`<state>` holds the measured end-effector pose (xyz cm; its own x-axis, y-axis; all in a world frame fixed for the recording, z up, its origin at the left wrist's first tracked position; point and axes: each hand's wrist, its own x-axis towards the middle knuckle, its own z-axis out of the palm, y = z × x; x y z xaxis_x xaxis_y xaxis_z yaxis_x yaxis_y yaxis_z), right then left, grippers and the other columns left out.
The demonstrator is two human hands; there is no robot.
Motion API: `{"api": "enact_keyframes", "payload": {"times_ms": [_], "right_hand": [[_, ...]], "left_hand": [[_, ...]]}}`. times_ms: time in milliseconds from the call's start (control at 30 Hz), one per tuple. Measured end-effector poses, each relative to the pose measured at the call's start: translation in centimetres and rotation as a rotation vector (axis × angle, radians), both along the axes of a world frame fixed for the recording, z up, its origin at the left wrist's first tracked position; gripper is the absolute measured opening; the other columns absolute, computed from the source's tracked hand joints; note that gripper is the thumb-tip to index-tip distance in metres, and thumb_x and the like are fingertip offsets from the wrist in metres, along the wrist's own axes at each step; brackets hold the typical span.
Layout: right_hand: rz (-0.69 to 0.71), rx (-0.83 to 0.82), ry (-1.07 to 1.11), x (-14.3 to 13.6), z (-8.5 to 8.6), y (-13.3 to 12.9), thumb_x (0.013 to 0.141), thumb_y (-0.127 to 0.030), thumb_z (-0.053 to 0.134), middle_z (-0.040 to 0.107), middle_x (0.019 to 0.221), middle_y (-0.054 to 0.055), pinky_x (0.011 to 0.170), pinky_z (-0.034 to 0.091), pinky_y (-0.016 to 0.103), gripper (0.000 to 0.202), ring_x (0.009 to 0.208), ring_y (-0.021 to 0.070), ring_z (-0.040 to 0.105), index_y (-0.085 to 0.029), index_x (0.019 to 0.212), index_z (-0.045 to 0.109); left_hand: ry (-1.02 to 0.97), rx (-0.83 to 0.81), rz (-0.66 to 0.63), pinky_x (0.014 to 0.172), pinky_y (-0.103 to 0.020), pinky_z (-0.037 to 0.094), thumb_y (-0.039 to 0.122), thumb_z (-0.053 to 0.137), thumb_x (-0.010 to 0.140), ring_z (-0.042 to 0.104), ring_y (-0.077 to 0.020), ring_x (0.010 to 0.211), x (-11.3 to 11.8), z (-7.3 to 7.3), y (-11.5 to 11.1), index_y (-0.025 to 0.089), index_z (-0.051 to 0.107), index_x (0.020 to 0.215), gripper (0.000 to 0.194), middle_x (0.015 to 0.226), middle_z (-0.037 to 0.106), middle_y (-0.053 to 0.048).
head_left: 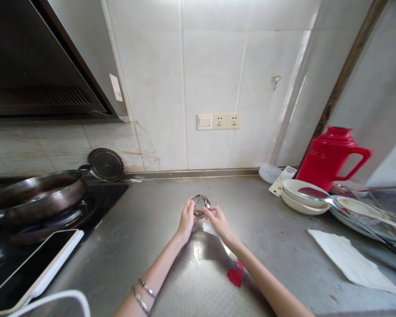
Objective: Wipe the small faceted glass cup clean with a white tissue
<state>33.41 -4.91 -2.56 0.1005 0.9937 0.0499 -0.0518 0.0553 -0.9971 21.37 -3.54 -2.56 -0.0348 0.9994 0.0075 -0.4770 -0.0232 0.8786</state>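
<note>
Both of my hands meet over the middle of the metal counter [138, 237], around a small round, shiny, see-through object [201, 203] with dark edges; its exact kind is not clear. My left hand [186, 218] is closed on its left side. From the right, my right hand [220, 222] grips the near right edge with thumb and fingers. A small whitish patch [208, 227] shows on the counter just below the hands. Beside my right forearm lies a red scrap [236, 274].
At left, a metal pan [39, 196] sits on the black stove, with a phone-like device [35, 268] nearer me. On the right stand a red thermos jug [330, 156], stacked white bowls [300, 204], plates [366, 215] and a white napkin [349, 259]. Wall sockets [219, 121] face me.
</note>
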Motion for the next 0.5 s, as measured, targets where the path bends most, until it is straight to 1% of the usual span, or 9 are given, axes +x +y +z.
{"api": "enact_keyframes", "payload": {"times_ms": [67, 100, 167, 233, 300, 367, 433, 500], "right_hand": [[-0.042, 0.077, -0.058, 0.2, -0.1, -0.1, 0.064, -0.052, 0.073, 0.066, 0.072, 0.002, 0.067, 0.046, 0.029, 0.040, 0.074, 0.0206, 0.063, -0.020, 0.076, 0.052], [-0.054, 0.129, -0.103, 0.3, -0.1, -0.2, 0.066, -0.049, 0.072, 0.068, 0.077, 0.003, 0.072, 0.046, 0.030, 0.037, 0.079, 0.0219, 0.064, -0.020, 0.077, 0.052], [-0.059, 0.232, -0.213, 0.3, 0.1, -0.6, 0.073, -0.045, 0.068, 0.070, 0.082, 0.006, 0.076, 0.047, 0.033, 0.031, 0.083, 0.0231, 0.066, -0.021, 0.082, 0.050], [-0.023, 0.300, -0.311, 0.3, 0.3, -1.0, 0.079, -0.041, 0.063, 0.072, 0.084, 0.007, 0.075, 0.048, 0.033, 0.026, 0.081, 0.0227, 0.067, -0.021, 0.086, 0.047], [0.036, 0.310, -0.374, 0.2, 0.6, -1.4, 0.081, -0.037, 0.061, 0.072, 0.083, 0.006, 0.069, 0.049, 0.031, 0.024, 0.076, 0.0219, 0.068, -0.022, 0.091, 0.045], [0.099, 0.314, -0.419, 0.1, 0.7, -1.8, 0.082, -0.034, 0.060, 0.072, 0.084, 0.006, 0.065, 0.049, 0.029, 0.025, 0.074, 0.0216, 0.069, -0.021, 0.096, 0.044], [0.162, 0.330, -0.446, 0.0, 0.9, -2.0, 0.081, -0.031, 0.060, 0.073, 0.088, 0.007, 0.066, 0.049, 0.029, 0.030, 0.077, 0.0221, 0.070, -0.021, 0.103, 0.043], [0.217, 0.349, -0.464, 0.0, 1.0, -2.2, 0.080, -0.028, 0.061, 0.073, 0.094, 0.007, 0.072, 0.050, 0.030, 0.037, 0.087, 0.0229, 0.070, -0.022, 0.112, 0.043]], "left_hand": [[0.073, -0.016, -0.042, 0.057, -0.023, 0.053, 0.059, 0.067, 0.072, 0.064, -0.0169, 0.079, -0.2, 0.1, 0.0, 0.021, 0.056, 0.113, 0.057, 0.101, 0.063, -0.007], [0.105, -0.033, -0.069, 0.055, -0.023, 0.053, 0.061, 0.065, 0.072, 0.065, -0.0175, 0.080, -0.3, 0.3, 0.0, 0.020, 0.055, 0.112, 0.058, 0.103, 0.063, -0.008], [0.167, -0.051, -0.128, 0.050, -0.021, 0.051, 0.065, 0.063, 0.072, 0.064, -0.0181, 0.080, -0.6, 0.7, -0.1, 0.019, 0.057, 0.107, 0.058, 0.101, 0.063, -0.009], [0.213, -0.048, -0.173, 0.048, -0.020, 0.050, 0.065, 0.066, 0.069, 0.064, -0.0179, 0.078, -0.8, 1.0, -0.2, 0.018, 0.056, 0.106, 0.060, 0.099, 0.064, -0.008], [0.234, -0.044, -0.196, 0.049, -0.020, 0.048, 0.060, 0.073, 0.064, 0.065, -0.0169, 0.075, -0.9, 1.1, -0.4, 0.018, 0.054, 0.108, 0.063, 0.097, 0.064, -0.007], [0.223, -0.033, -0.186, 0.053, -0.021, 0.049, 0.052, 0.079, 0.059, 0.064, -0.0155, 0.071, -0.8, 1.1, -0.5, 0.019, 0.052, 0.109, 0.066, 0.093, 0.065, -0.006], [0.188, -0.005, -0.161, 0.059, -0.023, 0.049, 0.045, 0.084, 0.054, 0.063, -0.0140, 0.069, -0.7, 1.1, -0.6, 0.018, 0.051, 0.107, 0.068, 0.088, 0.064, -0.003], [0.147, 0.013, -0.158, 0.063, -0.024, 0.049, 0.038, 0.086, 0.050, 0.061, -0.0126, 0.068, -0.7, 1.2, -0.7, 0.018, 0.050, 0.106, 0.070, 0.084, 0.062, -0.001]]}}
